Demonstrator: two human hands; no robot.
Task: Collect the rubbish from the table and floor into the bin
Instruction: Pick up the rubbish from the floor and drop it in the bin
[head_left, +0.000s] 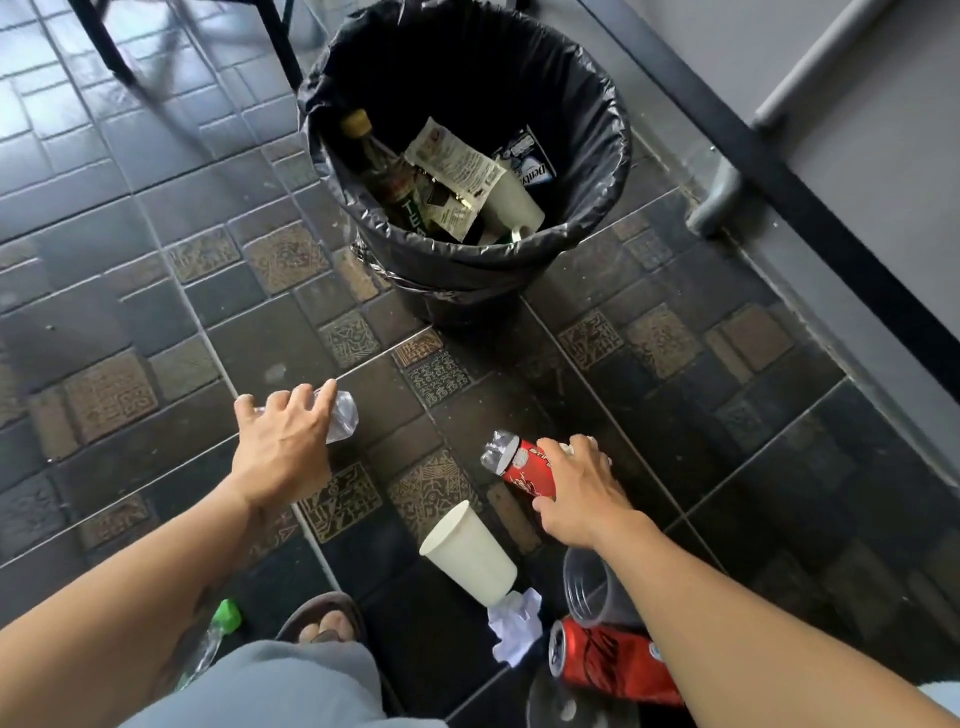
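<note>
A bin (613, 171) lined with a black bag stands on the tiled floor ahead, holding bottles, wrappers and a cup. My left hand (283, 447) is closed around a crushed clear plastic bottle (343, 415) low over the floor. My right hand (576, 493) grips a clear bottle with a red label (519, 467) lying on the tiles. Near my feet lie a white paper cup (470, 553) on its side, a crumpled white paper (514, 623), a red can (613, 660), a clear plastic cup (587, 587) and a clear bottle with a green cap (218, 634).
A grey wall with a black skirting strip (769, 171) and a grey pipe (717, 197) runs along the right. Black furniture legs (104, 47) stand at the top left. My sandalled foot (324, 623) and grey shorts are at the bottom.
</note>
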